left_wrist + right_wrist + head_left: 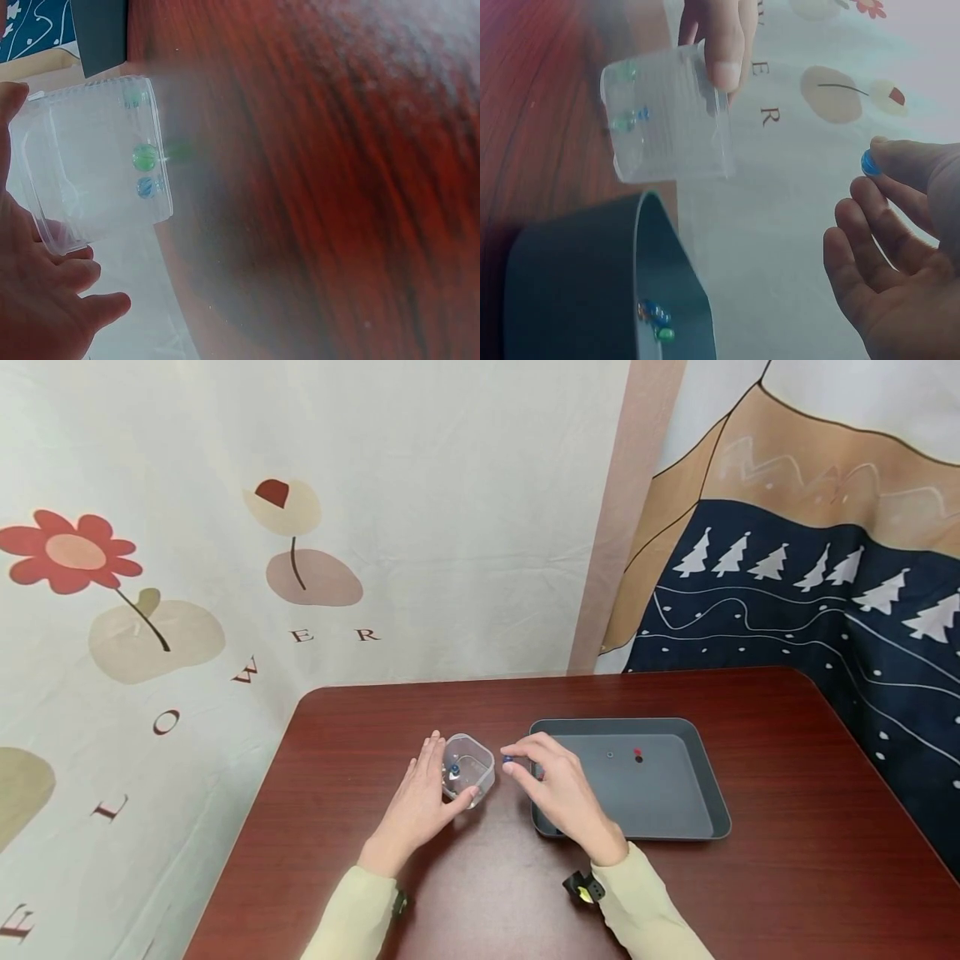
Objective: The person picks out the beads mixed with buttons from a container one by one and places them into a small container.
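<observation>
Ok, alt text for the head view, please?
A person's right hand pinches a small round blue bead right of a clear plastic box, which the left hand holds on a reddish-brown table. Small beads lie in the box; to the right is a rectangular grey tray with tiny red and dark pieces.

By the head camera, the scene is viewed from above and behind the fingers of the left hand [420,800] and right hand [561,785], forward and down, farthest off, with the table [480,893] around them and patterned cloth [465,510] beyond. From the left wrist, the clear container [82,161] is seen side-on, close past the left fingers, with the frame turned sideways. The right wrist view, also turned sideways, is aimed past the right fingers toward the left ones, with the dark tray [570,289] near. The container and left fingers are shared by all three views; the blue bead [868,163] at the right fingertips, by head and right wrist.
</observation>
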Available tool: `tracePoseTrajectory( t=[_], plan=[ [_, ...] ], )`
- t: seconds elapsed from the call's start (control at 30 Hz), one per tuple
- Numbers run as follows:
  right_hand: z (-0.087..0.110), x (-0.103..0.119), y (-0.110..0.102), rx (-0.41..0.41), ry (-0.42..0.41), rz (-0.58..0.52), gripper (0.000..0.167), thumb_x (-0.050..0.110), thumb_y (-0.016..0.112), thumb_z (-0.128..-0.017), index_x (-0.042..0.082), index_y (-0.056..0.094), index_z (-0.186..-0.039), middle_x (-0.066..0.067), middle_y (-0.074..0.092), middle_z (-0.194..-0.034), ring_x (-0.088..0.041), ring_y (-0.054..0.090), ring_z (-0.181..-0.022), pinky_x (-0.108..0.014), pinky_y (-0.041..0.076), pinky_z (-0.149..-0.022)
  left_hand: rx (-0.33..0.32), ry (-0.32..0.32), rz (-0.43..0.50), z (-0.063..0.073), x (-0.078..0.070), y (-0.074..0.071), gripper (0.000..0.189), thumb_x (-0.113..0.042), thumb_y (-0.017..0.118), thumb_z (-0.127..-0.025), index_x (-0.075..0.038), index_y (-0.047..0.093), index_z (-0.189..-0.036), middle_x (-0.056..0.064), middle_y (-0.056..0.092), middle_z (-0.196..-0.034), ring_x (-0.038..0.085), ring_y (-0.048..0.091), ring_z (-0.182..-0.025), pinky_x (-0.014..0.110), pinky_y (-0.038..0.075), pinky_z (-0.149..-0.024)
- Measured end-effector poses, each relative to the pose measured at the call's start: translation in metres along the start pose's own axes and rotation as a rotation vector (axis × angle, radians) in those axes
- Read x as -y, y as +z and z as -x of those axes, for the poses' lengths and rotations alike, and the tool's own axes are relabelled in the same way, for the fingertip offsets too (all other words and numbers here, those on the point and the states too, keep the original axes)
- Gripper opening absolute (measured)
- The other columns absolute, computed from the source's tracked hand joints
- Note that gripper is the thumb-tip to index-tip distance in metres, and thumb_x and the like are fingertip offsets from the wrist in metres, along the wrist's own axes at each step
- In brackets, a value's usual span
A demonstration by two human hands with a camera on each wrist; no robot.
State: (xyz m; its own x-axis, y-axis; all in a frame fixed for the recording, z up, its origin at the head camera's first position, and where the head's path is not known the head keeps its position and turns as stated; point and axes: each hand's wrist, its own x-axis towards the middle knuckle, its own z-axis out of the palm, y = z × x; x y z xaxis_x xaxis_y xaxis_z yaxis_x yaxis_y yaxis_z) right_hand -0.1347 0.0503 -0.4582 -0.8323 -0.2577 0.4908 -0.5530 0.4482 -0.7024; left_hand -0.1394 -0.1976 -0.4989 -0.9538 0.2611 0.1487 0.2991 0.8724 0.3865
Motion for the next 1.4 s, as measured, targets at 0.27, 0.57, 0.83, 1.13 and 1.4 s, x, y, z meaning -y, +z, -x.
tracePoseTrajectory(
  t=[0.27, 0.57, 0.83, 1.13, 1.4],
  plan=[
    [-0.008, 0.005, 0.014, 0.011, 0.007, -0.049, 0.017, 0.015, 0.077, -0.095, 0.015, 0.079, -0.112, 0.006, 0.069, -0.107, -0.022, 0.068, -0.096, -0.037, 0.055, -0.073, -0.003, 0.008, 0.003, 0.0, 0.0, -0.001, 0.097, -0.052, 0.068, -0.093, 0.01, 0.03, -0.157, 0.027, 0.028, -0.165, 0.042, 0.027, -0.153, 0.061, 0.03, -0.119],
    [-0.017, 0.005, 0.032, 0.056, 0.001, -0.02, 0.019, 0.017, 0.075, -0.097, 0.01, 0.078, -0.114, 0.003, 0.069, -0.109, -0.017, 0.066, -0.09, -0.032, 0.056, -0.077, -0.001, 0.013, 0.006, 0.001, -0.001, -0.001, 0.096, -0.05, 0.069, -0.093, 0.01, 0.03, -0.156, 0.028, 0.028, -0.164, 0.042, 0.027, -0.153, 0.062, 0.031, -0.119],
    [-0.021, 0.0, 0.047, 0.103, -0.01, 0.072, 0.017, 0.018, 0.076, -0.096, 0.012, 0.078, -0.112, 0.002, 0.069, -0.108, -0.016, 0.064, -0.089, -0.03, 0.053, -0.077, 0.008, 0.009, 0.01, 0.001, 0.0, -0.001, 0.096, -0.052, 0.068, -0.094, 0.01, 0.029, -0.157, 0.028, 0.027, -0.165, 0.041, 0.026, -0.154, 0.061, 0.03, -0.119],
    [-0.02, -0.006, 0.061, 0.113, -0.047, 0.138, 0.018, 0.015, 0.076, -0.095, 0.01, 0.078, -0.112, 0.0, 0.069, -0.108, -0.016, 0.064, -0.098, -0.033, 0.055, -0.083, 0.002, 0.017, 0.009, 0.001, 0.0, 0.0, 0.096, -0.051, 0.07, -0.094, 0.011, 0.031, -0.156, 0.029, 0.029, -0.164, 0.043, 0.028, -0.152, 0.061, 0.032, -0.118],
    [-0.019, -0.003, 0.056, 0.093, -0.056, 0.14, 0.023, 0.017, 0.076, -0.095, 0.01, 0.077, -0.117, -0.001, 0.07, -0.113, -0.016, 0.064, -0.1, -0.034, 0.056, -0.084, -0.022, 0.03, 0.013, 0.0, 0.001, -0.001, 0.095, -0.05, 0.07, -0.093, 0.011, 0.032, -0.155, 0.03, 0.031, -0.162, 0.044, 0.03, -0.151, 0.062, 0.033, -0.117]
  ],
)
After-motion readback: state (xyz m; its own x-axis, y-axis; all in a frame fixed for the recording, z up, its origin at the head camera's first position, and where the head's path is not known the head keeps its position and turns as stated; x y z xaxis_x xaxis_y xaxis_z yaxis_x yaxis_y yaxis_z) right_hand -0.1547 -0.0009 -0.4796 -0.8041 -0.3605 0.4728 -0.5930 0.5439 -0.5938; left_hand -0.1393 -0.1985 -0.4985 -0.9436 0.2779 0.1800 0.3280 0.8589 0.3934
